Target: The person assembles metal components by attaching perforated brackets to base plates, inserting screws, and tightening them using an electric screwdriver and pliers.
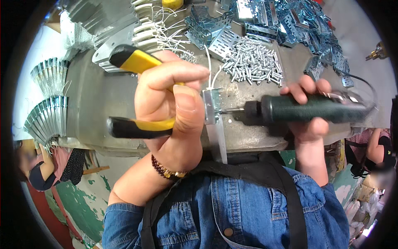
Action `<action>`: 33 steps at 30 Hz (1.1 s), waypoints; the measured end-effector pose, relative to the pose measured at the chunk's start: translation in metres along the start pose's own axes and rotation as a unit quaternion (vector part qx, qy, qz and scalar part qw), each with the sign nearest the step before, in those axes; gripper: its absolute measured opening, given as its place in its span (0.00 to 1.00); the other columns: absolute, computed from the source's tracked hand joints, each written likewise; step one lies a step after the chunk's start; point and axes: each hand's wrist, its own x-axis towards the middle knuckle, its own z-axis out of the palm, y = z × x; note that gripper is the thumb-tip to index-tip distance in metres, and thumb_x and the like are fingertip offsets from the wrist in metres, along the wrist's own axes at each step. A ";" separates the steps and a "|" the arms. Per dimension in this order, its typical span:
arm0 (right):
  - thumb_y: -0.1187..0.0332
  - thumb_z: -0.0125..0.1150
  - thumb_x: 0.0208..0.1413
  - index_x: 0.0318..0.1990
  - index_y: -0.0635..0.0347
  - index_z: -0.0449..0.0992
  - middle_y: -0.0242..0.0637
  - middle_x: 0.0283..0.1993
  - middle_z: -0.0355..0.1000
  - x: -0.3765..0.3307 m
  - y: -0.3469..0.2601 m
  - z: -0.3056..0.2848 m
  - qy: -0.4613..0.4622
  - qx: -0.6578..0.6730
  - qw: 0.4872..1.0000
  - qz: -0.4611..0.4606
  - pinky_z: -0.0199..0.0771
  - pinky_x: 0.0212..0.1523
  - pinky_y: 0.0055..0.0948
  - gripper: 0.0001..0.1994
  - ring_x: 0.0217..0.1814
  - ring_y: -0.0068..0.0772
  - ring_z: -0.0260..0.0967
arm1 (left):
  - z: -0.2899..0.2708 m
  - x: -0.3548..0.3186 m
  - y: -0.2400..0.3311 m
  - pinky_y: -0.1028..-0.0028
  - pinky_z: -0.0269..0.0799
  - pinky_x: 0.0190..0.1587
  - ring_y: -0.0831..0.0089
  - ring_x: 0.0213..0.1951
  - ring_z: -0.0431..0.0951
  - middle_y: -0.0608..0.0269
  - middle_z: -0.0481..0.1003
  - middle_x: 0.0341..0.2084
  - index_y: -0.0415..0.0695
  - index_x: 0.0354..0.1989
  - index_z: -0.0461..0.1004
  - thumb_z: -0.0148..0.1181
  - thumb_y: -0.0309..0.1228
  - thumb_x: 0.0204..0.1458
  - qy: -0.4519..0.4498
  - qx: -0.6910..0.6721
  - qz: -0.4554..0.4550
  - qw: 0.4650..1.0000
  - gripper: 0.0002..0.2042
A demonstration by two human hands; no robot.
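My left hand (176,95) is closed around pliers with yellow and black handles (141,127); their jaws are hidden by my fingers. Right beside my thumb is a small shiny metal bracket (211,107) on a long flat metal strip (216,139), with white wires (210,70) rising from it. Whether my fingers also pinch the bracket, I cannot tell. My right hand (309,103) is wrapped around a dark, corded electric screwdriver (286,108), held level. Its bit (232,110) points left and reaches the bracket's right side, where the contact is too small to make out.
A pile of silver screws (253,62) lies beyond the screwdriver on the metal table (95,112). Slotted metal brackets (286,20) are heaped at the far right. White wired parts (149,33) line the back. Fanned metal strips (47,118) sit at the left. Other people are at both sides.
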 end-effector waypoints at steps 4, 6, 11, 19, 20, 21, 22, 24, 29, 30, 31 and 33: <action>0.76 0.71 0.31 0.43 0.38 0.67 0.21 0.46 0.61 0.009 -0.017 0.015 -0.017 0.048 0.997 -0.063 0.54 0.65 0.38 0.28 0.46 0.19 0.60 | -0.007 0.019 0.010 0.50 0.60 0.58 0.65 0.55 0.63 0.56 0.60 0.56 0.36 0.59 0.58 0.49 0.48 0.56 0.036 -0.135 -0.030 0.990 0.30; 0.73 0.72 0.32 0.49 0.38 0.68 0.20 0.46 0.61 0.010 -0.020 0.019 0.054 0.066 0.995 -0.047 0.54 0.65 0.36 0.32 0.46 0.18 0.60 | 0.002 0.033 0.033 0.48 0.55 0.60 0.65 0.57 0.61 0.54 0.60 0.56 0.36 0.61 0.55 0.46 0.53 0.55 0.110 -0.171 -0.100 0.974 0.34; 0.74 0.72 0.33 0.50 0.41 0.71 0.22 0.45 0.60 0.009 -0.012 0.017 0.082 0.153 0.984 -0.040 0.54 0.65 0.35 0.31 0.47 0.20 0.61 | 0.012 0.036 0.061 0.49 0.57 0.60 0.65 0.57 0.60 0.55 0.57 0.57 0.35 0.63 0.50 0.45 0.56 0.55 0.119 -0.066 -0.063 0.989 0.38; 0.79 0.70 0.31 0.43 0.44 0.70 0.21 0.42 0.60 0.011 -0.005 0.030 0.198 0.190 0.962 -0.020 0.53 0.63 0.36 0.28 0.46 0.19 0.61 | 0.006 0.031 0.048 0.76 0.57 0.35 0.76 0.35 0.56 0.66 0.54 0.42 0.46 0.68 0.42 0.44 0.16 0.22 -0.080 0.154 0.016 0.985 0.51; 0.79 0.70 0.31 0.43 0.44 0.70 0.21 0.42 0.60 0.012 -0.002 0.030 0.198 0.191 0.961 -0.021 0.53 0.63 0.36 0.28 0.46 0.19 0.61 | 0.005 0.031 0.049 0.76 0.57 0.35 0.76 0.34 0.56 0.66 0.54 0.40 0.47 0.68 0.41 0.46 0.15 0.24 -0.083 0.142 0.010 0.986 0.50; 0.79 0.70 0.31 0.41 0.44 0.69 0.21 0.41 0.61 0.012 0.001 0.028 0.197 0.215 0.956 -0.019 0.52 0.63 0.36 0.26 0.45 0.19 0.61 | 0.008 0.033 0.053 0.76 0.57 0.35 0.76 0.34 0.56 0.66 0.54 0.40 0.47 0.68 0.41 0.46 0.15 0.24 -0.085 0.143 0.010 0.986 0.50; 0.79 0.70 0.31 0.38 0.45 0.68 0.21 0.41 0.61 0.010 0.004 0.025 0.202 0.232 0.951 -0.021 0.52 0.63 0.35 0.25 0.45 0.19 0.62 | 0.015 0.035 0.058 0.76 0.57 0.34 0.76 0.33 0.55 0.66 0.54 0.40 0.46 0.68 0.43 0.48 0.20 0.31 -0.074 0.114 -0.018 0.991 0.46; 0.79 0.70 0.31 0.36 0.45 0.67 0.21 0.40 0.62 0.008 0.008 0.025 0.222 0.249 0.943 -0.010 0.52 0.63 0.34 0.24 0.45 0.19 0.62 | 0.023 0.038 0.072 0.77 0.56 0.34 0.77 0.32 0.54 0.66 0.54 0.39 0.45 0.67 0.45 0.54 0.30 0.46 -0.043 0.069 -0.077 0.994 0.37; 0.79 0.71 0.31 0.36 0.44 0.67 0.19 0.40 0.62 0.007 0.007 0.025 0.236 0.253 0.938 -0.009 0.52 0.63 0.32 0.24 0.43 0.18 0.63 | 0.022 0.031 0.055 0.77 0.56 0.33 0.78 0.32 0.55 0.65 0.55 0.39 0.42 0.66 0.48 0.48 0.57 0.53 0.096 -0.003 -0.065 0.993 0.40; 0.79 0.71 0.31 0.37 0.44 0.67 0.19 0.39 0.62 0.008 0.007 0.024 0.226 0.252 0.941 -0.009 0.52 0.63 0.33 0.25 0.43 0.17 0.63 | 0.024 0.031 0.056 0.77 0.56 0.33 0.78 0.32 0.55 0.65 0.55 0.39 0.41 0.66 0.49 0.46 0.62 0.52 0.131 0.041 -0.078 0.987 0.42; 0.79 0.71 0.31 0.37 0.44 0.67 0.19 0.39 0.62 0.007 0.008 0.021 0.228 0.252 0.940 -0.013 0.52 0.63 0.33 0.25 0.43 0.17 0.63 | 0.022 0.031 0.054 0.77 0.56 0.33 0.78 0.32 0.55 0.65 0.55 0.39 0.41 0.66 0.49 0.46 0.62 0.52 0.126 0.040 -0.078 0.988 0.42; 0.79 0.71 0.31 0.37 0.43 0.68 0.19 0.39 0.62 0.005 0.010 0.014 0.171 0.254 0.951 -0.040 0.52 0.64 0.34 0.25 0.43 0.17 0.63 | 0.015 0.033 0.049 0.77 0.56 0.33 0.78 0.32 0.55 0.65 0.56 0.39 0.41 0.66 0.48 0.48 0.58 0.53 0.085 0.005 -0.078 0.993 0.40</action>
